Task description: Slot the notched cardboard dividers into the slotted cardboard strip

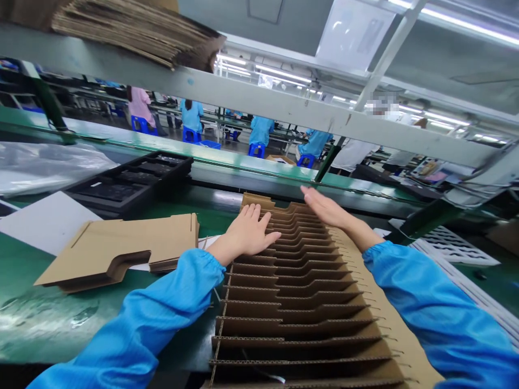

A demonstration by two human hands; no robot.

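A long cardboard divider rack (300, 313) runs away from me, with several upright notched slats standing across it in rows. My left hand (251, 229) lies on the tops of the far slats near their left side, fingers spread. At the far right corner my right hand (324, 208) is stretched out flat along the rack's right edge, its fingers straight. Neither hand grips anything that I can see. Left of the rack lies a stack of flat notched cardboard pieces (133, 240), cut in the same kind of shape.
A black tray (133, 181) and clear plastic sheeting (48, 165) lie at the back left, with a white sheet (51, 221) in front. White slotted panels (458, 246) lie at the right. Cardboard sheets (133, 29) rest on the overhead shelf (243, 94). Several people sit farther off.
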